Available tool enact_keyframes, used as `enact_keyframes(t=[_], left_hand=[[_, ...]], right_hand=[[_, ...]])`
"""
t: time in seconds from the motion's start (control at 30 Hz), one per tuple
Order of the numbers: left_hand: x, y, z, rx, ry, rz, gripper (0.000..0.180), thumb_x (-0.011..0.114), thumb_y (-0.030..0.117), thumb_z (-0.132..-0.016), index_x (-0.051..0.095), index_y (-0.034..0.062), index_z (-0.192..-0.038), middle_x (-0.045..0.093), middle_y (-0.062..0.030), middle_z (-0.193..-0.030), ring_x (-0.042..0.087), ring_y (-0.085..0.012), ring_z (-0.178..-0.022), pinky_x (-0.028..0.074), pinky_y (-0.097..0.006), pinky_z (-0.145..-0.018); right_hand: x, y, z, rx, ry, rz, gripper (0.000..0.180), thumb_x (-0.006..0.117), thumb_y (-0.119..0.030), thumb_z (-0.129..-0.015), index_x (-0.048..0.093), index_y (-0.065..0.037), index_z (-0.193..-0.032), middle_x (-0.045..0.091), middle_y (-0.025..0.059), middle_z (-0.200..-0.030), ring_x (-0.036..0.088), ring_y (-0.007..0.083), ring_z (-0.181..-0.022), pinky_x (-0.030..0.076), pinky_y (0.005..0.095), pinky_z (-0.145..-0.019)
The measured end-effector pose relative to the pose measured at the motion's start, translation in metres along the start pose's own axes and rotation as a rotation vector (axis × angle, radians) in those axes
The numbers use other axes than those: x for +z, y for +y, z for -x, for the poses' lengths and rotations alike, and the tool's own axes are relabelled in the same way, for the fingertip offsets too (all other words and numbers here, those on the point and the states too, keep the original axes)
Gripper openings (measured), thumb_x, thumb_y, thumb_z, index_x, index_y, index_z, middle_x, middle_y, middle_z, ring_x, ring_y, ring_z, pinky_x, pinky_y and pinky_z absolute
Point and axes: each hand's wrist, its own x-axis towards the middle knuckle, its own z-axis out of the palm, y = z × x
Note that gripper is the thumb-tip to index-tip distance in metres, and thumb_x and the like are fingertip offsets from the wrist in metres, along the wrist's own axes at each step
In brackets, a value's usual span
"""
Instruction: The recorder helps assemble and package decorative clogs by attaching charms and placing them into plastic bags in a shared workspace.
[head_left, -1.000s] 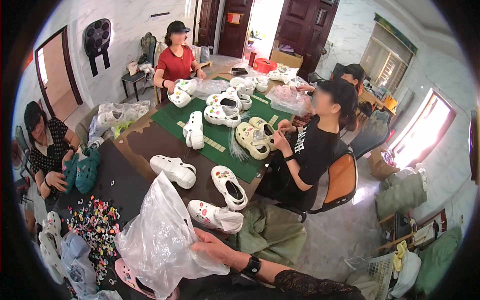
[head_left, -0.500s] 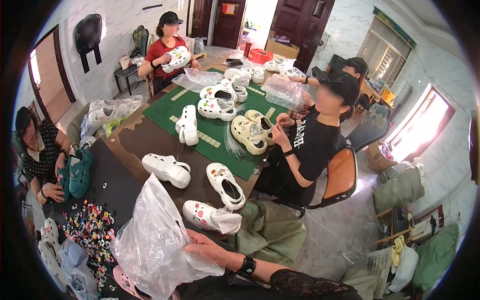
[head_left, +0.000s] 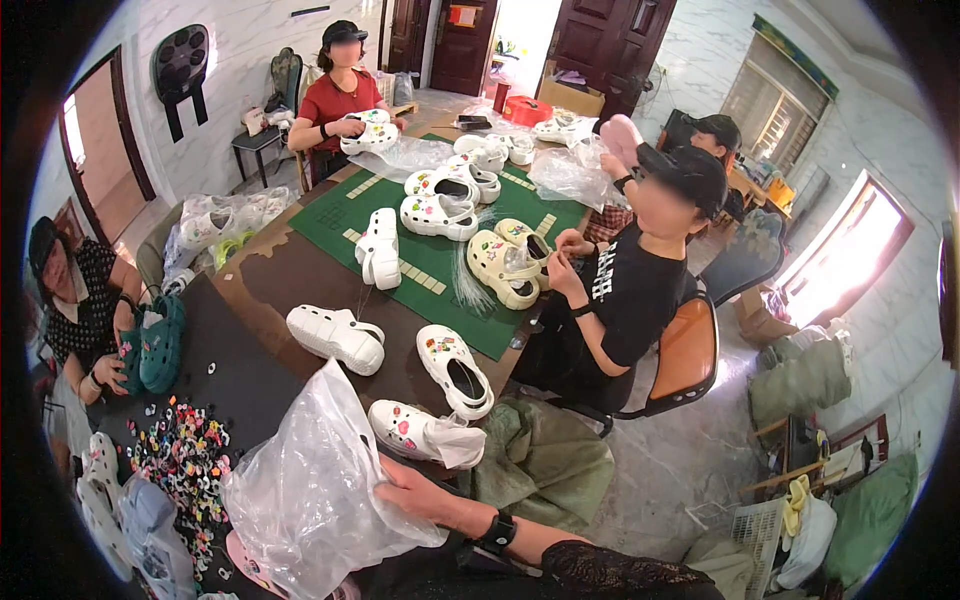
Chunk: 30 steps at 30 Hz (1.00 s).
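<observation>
My right hand (head_left: 418, 494) comes in from the lower right, with a dark watch on its wrist. Its fingers are closed on the edge of a large clear plastic bag (head_left: 300, 490), which stands puffed up before me. Partly covered by the bag, a pink clog (head_left: 250, 562) lies at the lower edge. My left hand does not show. Just beyond my right hand sits a white clog with charms (head_left: 405, 432), with clear film at its heel. Another charm-covered white clog (head_left: 450, 365) lies behind it, and a plain white clog (head_left: 337, 338) rests on its side farther left.
Loose colourful charms (head_left: 185, 460) are heaped left of the bag. At the left, a person holds teal clogs (head_left: 160, 350). Several white clogs (head_left: 440, 216) stand on the green mat (head_left: 335, 215). A person at the right works beside cream clogs (head_left: 503, 268). Green sacking (head_left: 545, 465) hangs near my forearm.
The bag's top has shifted slightly right and down, with my right hand still on its edge. Across the table, the person in red has lowered a white clog; a pink item has come up at far right.
</observation>
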Motion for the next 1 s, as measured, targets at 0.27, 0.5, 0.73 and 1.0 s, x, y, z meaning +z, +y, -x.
enact_keyframes(t=[0.27,0.5,0.73,1.0], left_hand=[[0.010,0.015,0.010,-0.140,0.269,-0.183,0.097,0.054,0.064,-0.073,0.022,-0.0017,-0.136,0.059,-0.0240,-0.105,0.030,-0.0375,-0.125,0.017,-0.047,-0.098],[-0.001,0.013,-0.006,-0.250,0.418,-0.325,0.087,0.057,0.058,-0.077,0.030,-0.0008,-0.135,0.060,-0.0237,-0.101,0.031,-0.0359,-0.124,0.023,-0.044,-0.100],[-0.104,-0.062,0.033,-0.597,0.268,-2.162,0.077,0.061,0.051,-0.074,0.041,0.0020,-0.130,0.041,-0.0199,-0.124,0.035,-0.0360,-0.119,0.029,-0.046,-0.097],[-0.163,-0.123,0.065,-0.676,0.623,-1.878,0.102,0.075,0.057,-0.049,0.035,0.0238,-0.137,0.017,-0.0136,-0.147,0.010,-0.0421,-0.134,0.016,-0.065,-0.098]], right_hand=[[-0.033,0.033,-0.003,0.261,-0.027,0.910,0.052,0.038,-0.010,-0.086,0.023,0.001,-0.135,0.052,0.0296,-0.109,0.056,0.0404,-0.092,0.043,0.0431,-0.079],[-0.055,0.041,0.011,0.313,0.156,0.954,0.039,0.040,-0.022,-0.089,0.035,-0.002,-0.122,0.059,0.0253,-0.090,0.058,0.0419,-0.079,0.042,0.0493,-0.071],[-0.056,0.036,0.004,0.203,-0.018,0.894,0.032,0.053,-0.029,-0.083,0.052,0.001,-0.095,0.059,0.0216,-0.086,0.057,0.0368,-0.086,0.043,0.0428,-0.075],[-0.076,0.015,0.017,0.405,0.241,0.509,0.033,0.060,-0.013,-0.080,0.055,0.003,-0.109,0.061,0.0048,-0.091,0.056,0.0120,-0.080,0.048,0.0277,-0.071]])
